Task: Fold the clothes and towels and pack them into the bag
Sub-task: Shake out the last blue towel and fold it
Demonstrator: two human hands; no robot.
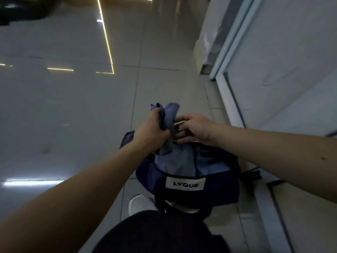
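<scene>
A blue bag (pixel 189 172) with a white "LVQUE" label hangs low in front of me, above the tiled floor. My left hand (pixel 151 132) grips a bunched strip of the bag's light blue fabric (pixel 169 114) at its top, fist closed around it. My right hand (pixel 193 127) is just to the right, fingers curled at the bag's top edge near a dark strap or buckle. What the right fingers pinch is partly hidden. No loose clothes or towels are in view.
Glossy grey floor tiles (pixel 73 106) stretch to the left and ahead. A white door or panel with a metal frame (pixel 273 70) runs along the right. My white shoe (pixel 138 203) shows under the bag, and a black strap (pixel 255 172) lies on the floor at right.
</scene>
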